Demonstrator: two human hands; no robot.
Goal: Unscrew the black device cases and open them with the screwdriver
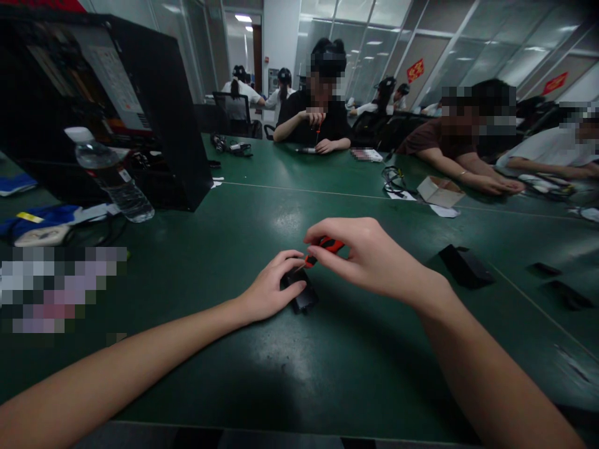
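My left hand (274,287) grips a small black plastic box (304,298) and holds it down on the green table (224,368). Its thumb lies across the top, with the fingers along the far side. A red and black screwdriver (330,243) is pinched between the thumb and fingers of my right hand (369,255). The screwdriver slants down to the left, and its shaft reaches the far end of the box by my left fingertips. Whether the tip sits in a screw is too small to tell.
At the left stand an open black computer case (182,125) and a water bottle (116,181). A black block-shaped part (465,267) lies to the right, and a small open carton (440,191) beyond it. A person across the table (311,125) works with a screwdriver.
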